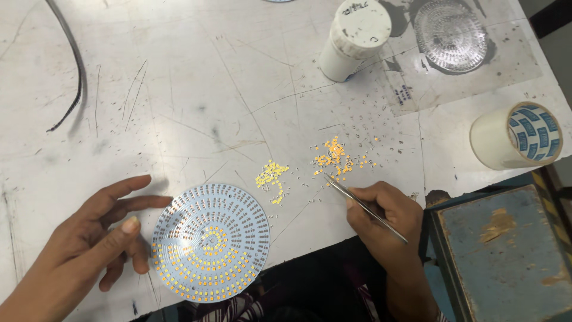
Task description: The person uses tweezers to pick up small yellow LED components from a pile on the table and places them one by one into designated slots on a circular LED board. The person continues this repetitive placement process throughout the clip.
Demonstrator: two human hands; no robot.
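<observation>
Scratched white worktable (196,89), blue box (506,256) alongside

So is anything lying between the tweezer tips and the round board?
Yes. The pale yellow chip cluster lies on the white table between the tweezers in the right hand and the round board. The left hand steadies the board's far edge.

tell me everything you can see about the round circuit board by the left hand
The round circuit board is a flat white disc lying face up near the table's front edge. Concentric rings of small pads cover it; yellow chips fill the centre rings and the lower and left outer rings, while the upper right stays bare. The left hand rests at its left rim, thumb nearly touching.
</observation>
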